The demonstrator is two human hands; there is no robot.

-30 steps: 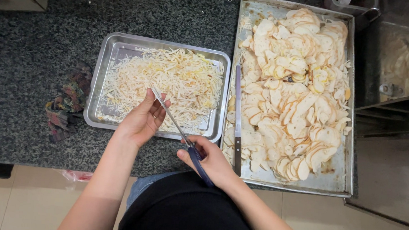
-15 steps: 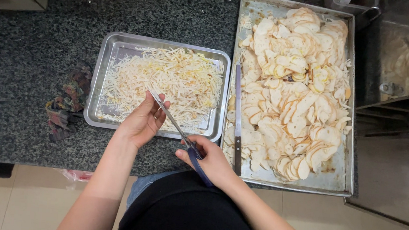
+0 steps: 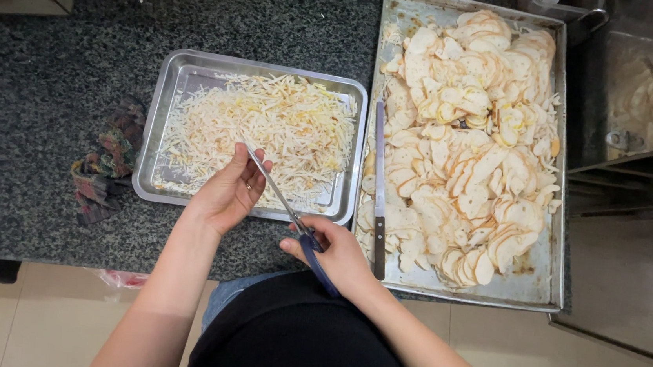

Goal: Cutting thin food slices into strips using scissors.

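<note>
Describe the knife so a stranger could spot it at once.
Find the big metal tray heaped with pale slices on the dark stone counter. Along that tray's left edge lies the knife, dark handle toward the person. Unlike the scissors in the right hand, nobody is holding it.

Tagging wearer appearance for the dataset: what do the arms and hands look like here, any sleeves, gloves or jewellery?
Both arms are bare from hand to past the elbow, with no sleeves in view. The left hand and right hand wear no gloves, and no rings, watch or bracelets show. The only clothing visible is a black top at the torso.
</note>
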